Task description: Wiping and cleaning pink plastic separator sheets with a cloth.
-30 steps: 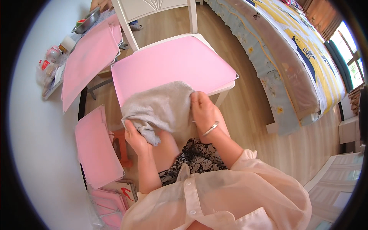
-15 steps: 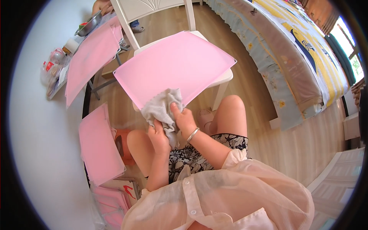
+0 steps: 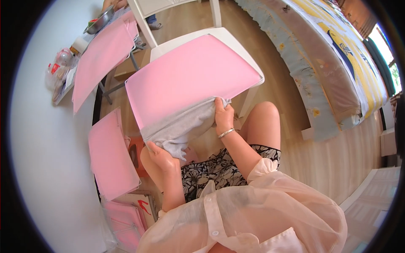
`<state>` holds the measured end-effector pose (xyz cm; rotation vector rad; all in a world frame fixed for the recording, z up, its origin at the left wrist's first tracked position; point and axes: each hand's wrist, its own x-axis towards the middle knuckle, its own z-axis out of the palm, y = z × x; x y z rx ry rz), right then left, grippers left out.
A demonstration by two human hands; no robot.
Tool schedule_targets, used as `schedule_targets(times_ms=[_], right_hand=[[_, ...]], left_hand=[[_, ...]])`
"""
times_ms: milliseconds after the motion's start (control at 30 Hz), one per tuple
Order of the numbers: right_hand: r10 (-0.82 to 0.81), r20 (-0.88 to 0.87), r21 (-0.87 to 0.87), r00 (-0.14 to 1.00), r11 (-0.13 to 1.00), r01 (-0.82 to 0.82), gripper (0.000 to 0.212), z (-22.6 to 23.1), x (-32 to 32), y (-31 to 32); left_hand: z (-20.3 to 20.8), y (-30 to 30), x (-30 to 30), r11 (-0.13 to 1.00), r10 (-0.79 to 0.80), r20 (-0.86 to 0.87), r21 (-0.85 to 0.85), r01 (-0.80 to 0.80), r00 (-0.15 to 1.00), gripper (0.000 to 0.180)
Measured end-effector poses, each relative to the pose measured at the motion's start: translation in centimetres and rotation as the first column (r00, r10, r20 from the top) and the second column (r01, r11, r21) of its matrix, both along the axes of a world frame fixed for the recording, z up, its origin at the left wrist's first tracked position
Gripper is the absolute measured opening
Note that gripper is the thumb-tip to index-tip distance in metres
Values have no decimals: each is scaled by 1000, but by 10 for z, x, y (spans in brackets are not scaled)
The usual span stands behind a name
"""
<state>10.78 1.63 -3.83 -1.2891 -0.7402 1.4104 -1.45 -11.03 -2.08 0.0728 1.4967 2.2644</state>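
A flat pink panel (image 3: 194,76) with a thin pale rim lies on the seat of a white chair (image 3: 242,55), its near edge toward me. Along that near edge stretches a grey cloth (image 3: 181,126), draped over the border and bunched below at the left. My left hand (image 3: 163,159) is closed on the cloth at the panel's near left corner. At the right end, my right hand (image 3: 223,114), with a silver bangle on the wrist, pinches the cloth against the panel's edge, thumb on top. The fingers under the panel are hidden.
More pink panels lean at the left: some on a folding table (image 3: 103,61), others beside an orange stool (image 3: 137,154). A metal bowl (image 3: 101,22) and a plastic bottle (image 3: 54,69) stand near the wall. Another person's leg (image 3: 152,22) shows behind the chair. A bed (image 3: 337,71) fills the right.
The bunched cloth is now spread along the panel's near edge. My hands have moved apart, left hand to the left corner, right hand up and right. The panel has turned slightly.
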Motion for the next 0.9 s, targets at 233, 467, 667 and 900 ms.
schedule_targets(times_ms=[233,467,667,900], right_hand=[[-69,-89,-53,994,997,64,26,-2,3,-4],[-130,-137,-31,982,991,127,28,4,0,-13],[-169,-224,13,960,984,176,24,-11,2,-2],[-92,-325,-4,941,995,95,23,-9,-3,-14]], left_hand=[[-8,-26,-5,681,-361,-371,-732,-30,855,50],[-36,-11,33,965,-42,-65,-260,24,997,52],[-11,-18,50,776,-495,-568,-629,42,657,53],[-45,-7,27,659,-690,-234,-595,461,685,55]])
